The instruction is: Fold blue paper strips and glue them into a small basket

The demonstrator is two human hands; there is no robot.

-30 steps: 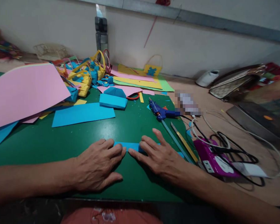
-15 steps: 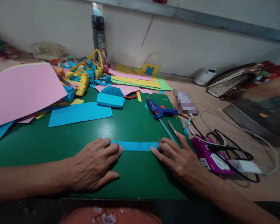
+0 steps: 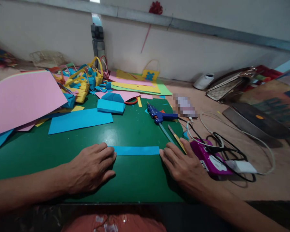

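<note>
Blue strip (image 3: 136, 150) flat on the green mat (image 3: 135, 129), pinned at both ends: left hand (image 3: 90, 167) palm down, fingers together on its left end; right hand (image 3: 183, 164) spread flat on its right end. Just beyond the right hand, a ruler (image 3: 177, 139) and glue gun (image 3: 159, 115); purple power strip (image 3: 207, 159) with tangled cords beside it. Behind, blue sheet (image 3: 79, 120), pink sheet (image 3: 21, 100), yellow baskets (image 3: 84, 84).

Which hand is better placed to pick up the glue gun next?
Probably the right hand: it lies flat at the blue strip's right end, on the same side as the glue gun. The left hand pins the strip's other end, farther away.
</note>
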